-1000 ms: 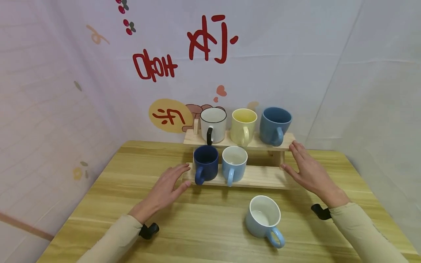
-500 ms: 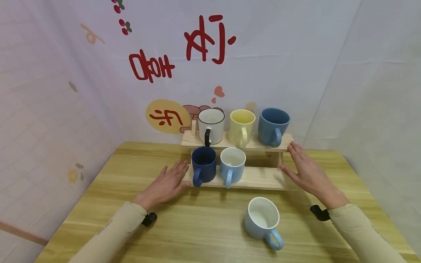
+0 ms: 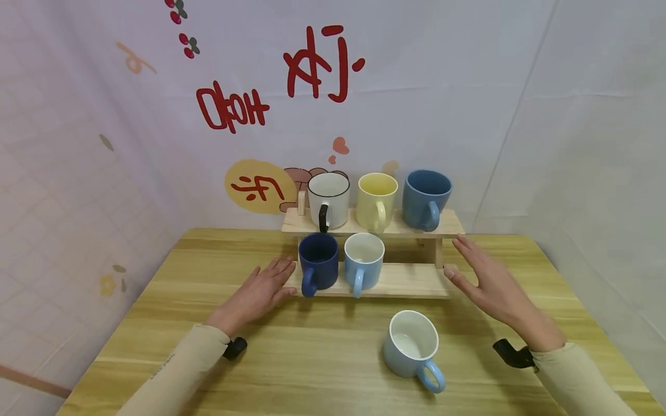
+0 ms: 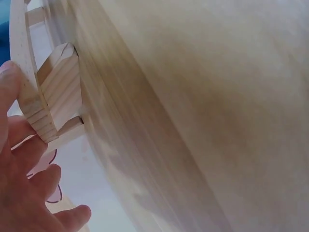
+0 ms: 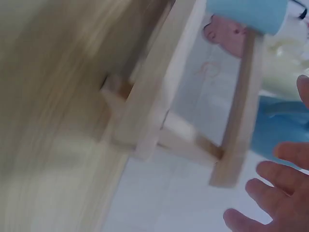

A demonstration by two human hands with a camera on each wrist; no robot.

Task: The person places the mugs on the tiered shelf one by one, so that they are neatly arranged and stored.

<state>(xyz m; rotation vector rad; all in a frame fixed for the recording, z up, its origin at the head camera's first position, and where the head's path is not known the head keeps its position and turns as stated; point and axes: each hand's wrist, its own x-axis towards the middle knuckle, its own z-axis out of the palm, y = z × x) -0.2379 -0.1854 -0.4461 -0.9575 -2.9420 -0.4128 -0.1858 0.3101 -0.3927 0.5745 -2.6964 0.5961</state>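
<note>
A two-tier wooden rack (image 3: 416, 281) stands at the table's back. My left hand (image 3: 255, 296) touches the left end of its lower board with extended fingers; in the left wrist view the thumb lies along that wood. On the right, my right hand (image 3: 496, 292) hovers just off the rack's end, fingers spread and holding nothing. The lower board carries a dark blue mug (image 3: 326, 273) and a light blue mug (image 3: 370, 274). Above them sit a white mug (image 3: 337, 209) with black handle, a yellow mug (image 3: 367, 209) and a blue mug (image 3: 416, 207).
Another pale blue mug (image 3: 402, 359) stands upright on the wooden table (image 3: 322, 358), in front of the rack, its handle toward the front right. A white printed cloth (image 3: 426, 110) hangs close behind the rack and along both sides.
My right hand has drawn back from the rack's right end. My left hand has flattened against the left end. The head view has turned slightly, and the mugs keep their places.
</note>
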